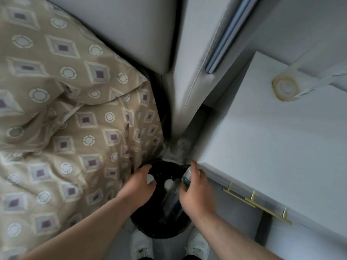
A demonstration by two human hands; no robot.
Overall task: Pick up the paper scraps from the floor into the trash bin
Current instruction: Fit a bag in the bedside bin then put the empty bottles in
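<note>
Two white paper scraps, both already inside the mouth of the trash bin (155, 234). One scrap (150, 178) sits right in the gap between your left hand's (139, 187) thumb and curled fingers (152, 183). The other scrap (168, 183) lies just beside it, toward the bin's middle. You can't tell whether the left fingers pinch the first scrap or it lies loose below them (blurred here).

Left hand is clearly the nearer one to both scraps. They lie just ahead of its fingertips, to the right.

Your right hand (197, 192) grips a clear bottle (171, 201) at its green-labelled neck. The bottle's long axis runs from those fingers back toward you, down into the bin.

The bin stands between the bed's patterned duvet (65, 109) on the left and a white nightstand (272, 137) on the right. White shoes (140, 244) are just behind it. No scraps show on the visible floor (122, 243). My guess is the drop is near done, and the left hand needs only to open over the bin.
</note>
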